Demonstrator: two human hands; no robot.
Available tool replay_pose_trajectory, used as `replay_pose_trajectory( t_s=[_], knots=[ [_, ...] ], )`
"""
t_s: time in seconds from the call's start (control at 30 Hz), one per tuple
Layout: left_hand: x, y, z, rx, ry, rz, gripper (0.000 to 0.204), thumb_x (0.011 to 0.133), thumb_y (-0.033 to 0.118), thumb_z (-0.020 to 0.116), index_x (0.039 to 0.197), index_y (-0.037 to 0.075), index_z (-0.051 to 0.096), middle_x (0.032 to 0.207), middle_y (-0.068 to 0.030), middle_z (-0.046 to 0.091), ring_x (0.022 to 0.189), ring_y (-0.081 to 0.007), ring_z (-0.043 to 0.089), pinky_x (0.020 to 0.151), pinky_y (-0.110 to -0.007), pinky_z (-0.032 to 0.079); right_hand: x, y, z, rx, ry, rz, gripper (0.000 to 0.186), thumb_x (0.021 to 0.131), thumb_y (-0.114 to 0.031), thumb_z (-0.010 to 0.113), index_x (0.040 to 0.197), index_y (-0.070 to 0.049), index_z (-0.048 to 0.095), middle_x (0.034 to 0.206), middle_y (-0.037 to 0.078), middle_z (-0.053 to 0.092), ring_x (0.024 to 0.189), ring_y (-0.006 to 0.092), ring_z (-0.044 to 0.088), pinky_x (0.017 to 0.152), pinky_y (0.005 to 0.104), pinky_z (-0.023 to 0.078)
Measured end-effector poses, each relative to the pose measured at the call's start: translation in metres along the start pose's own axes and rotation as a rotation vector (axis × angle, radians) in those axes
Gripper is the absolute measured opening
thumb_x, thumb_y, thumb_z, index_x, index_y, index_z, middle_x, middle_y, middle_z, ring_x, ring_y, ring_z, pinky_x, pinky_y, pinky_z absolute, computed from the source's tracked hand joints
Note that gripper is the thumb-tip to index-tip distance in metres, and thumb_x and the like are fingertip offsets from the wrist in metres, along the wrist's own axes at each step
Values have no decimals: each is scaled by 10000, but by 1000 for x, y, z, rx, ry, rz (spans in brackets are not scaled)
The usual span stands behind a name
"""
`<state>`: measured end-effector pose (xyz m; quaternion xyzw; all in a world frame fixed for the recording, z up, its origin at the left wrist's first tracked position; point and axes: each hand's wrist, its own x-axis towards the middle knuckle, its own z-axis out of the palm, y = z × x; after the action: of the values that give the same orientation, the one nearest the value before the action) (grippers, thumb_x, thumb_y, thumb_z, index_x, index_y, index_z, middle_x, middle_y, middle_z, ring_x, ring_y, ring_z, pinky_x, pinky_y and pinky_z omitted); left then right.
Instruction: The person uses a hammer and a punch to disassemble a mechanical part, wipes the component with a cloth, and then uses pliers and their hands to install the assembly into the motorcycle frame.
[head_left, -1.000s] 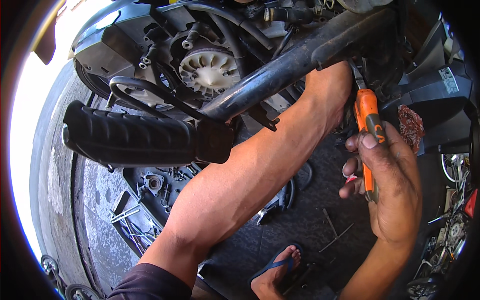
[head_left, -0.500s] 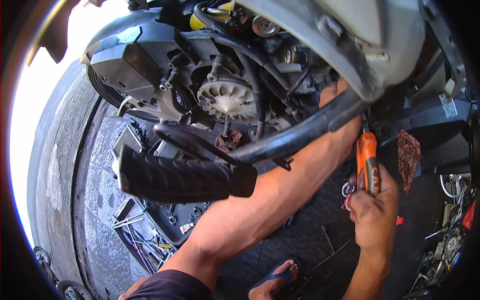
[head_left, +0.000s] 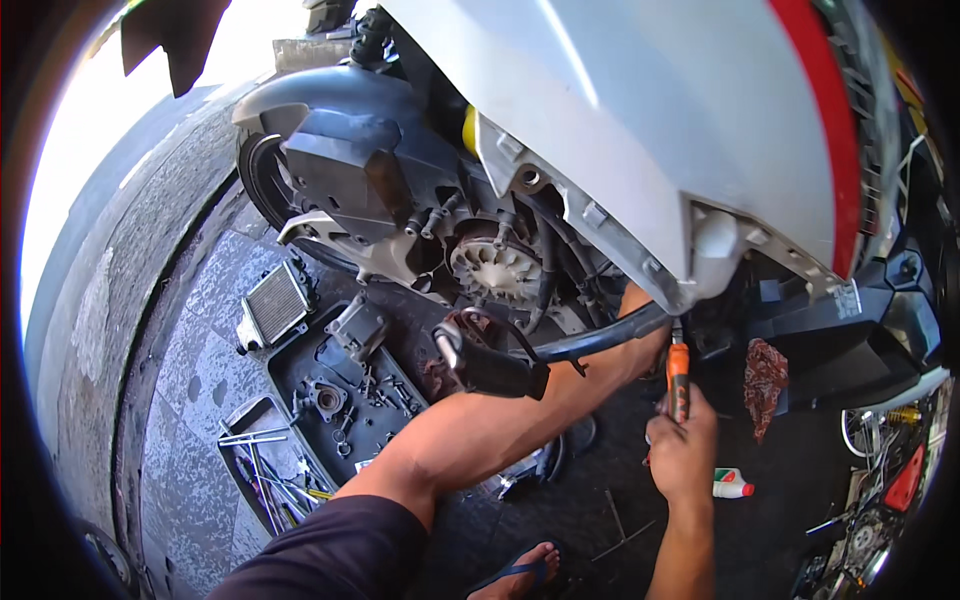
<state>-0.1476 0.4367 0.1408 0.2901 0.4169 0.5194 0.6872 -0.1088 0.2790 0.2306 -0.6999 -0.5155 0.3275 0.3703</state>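
My left arm (head_left: pixel 540 380) reaches up across the view in a dark sleeve. It passes behind the black tube (head_left: pixel 610 335), and its hand is hidden by the motorcycle's frame and white fairing (head_left: pixel 600 120). In my right hand (head_left: pixel 682 450), closed around it, is a hand tool with an orange and black handle (head_left: pixel 679 375). This tool stands nearly upright, its metal end going up under the fairing's lower edge, where its tip is hidden. Left of there sits the engine's finned fan wheel (head_left: pixel 495 268). A black rubber footpeg (head_left: pixel 490 365) sticks out over my left forearm.
A black tray (head_left: pixel 300 385) holds loose bolts and metal parts; a smaller tray (head_left: pixel 250 490) holds tools. A small radiator (head_left: pixel 277 303) lies beside them. A reddish rag (head_left: pixel 765 385) hangs at the right. A white bottle with a red cap (head_left: pixel 732 484) lies on the floor.
The view has shifted, bringing more of the white fairing and the parts tray into sight. My right hand still grips the orange-handled tool; my left hand, partly visible before, is now hidden.
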Motion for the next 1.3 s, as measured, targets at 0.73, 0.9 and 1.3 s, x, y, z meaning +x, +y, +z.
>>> replay_pose_trajectory(
  t_s=[0.73, 0.9, 1.3],
  knots=[
    [-146, -68, -199, 479, 20, -289, 433, 1018, 375, 536, 982, -15, 720, 811, -61, 686, 692, -146, 608, 633, -317, 477, -144, 149, 1, 400, -483, 613, 413, 779, -25, 627, 1189, 26, 620, 951, 61, 661, 826, 136, 622, 754, 287, 518],
    [-171, -165, -283, 1043, -57, -313, 413, 993, 366, 552, 1052, -1, 732, 811, -173, 714, 742, -284, 693, 724, -417, 527, -170, 262, 31, -516, -351, 638, 428, 803, -84, 660, 1220, 4, 621, 1031, 183, 668, 920, 364, 657, 842, 410, 530],
    [-226, -110, -317, 1221, 19, -337, 518, 1005, 408, 505, 1180, -58, 649, 1157, -313, 645, 1149, -462, 593, 1006, -470, 463, -190, 310, -4, -527, -64, 360, 597, 829, -96, 725, 1368, 11, 491, 1308, 286, 559, 1277, 443, 504, 1080, 507, 394]
  ],
)
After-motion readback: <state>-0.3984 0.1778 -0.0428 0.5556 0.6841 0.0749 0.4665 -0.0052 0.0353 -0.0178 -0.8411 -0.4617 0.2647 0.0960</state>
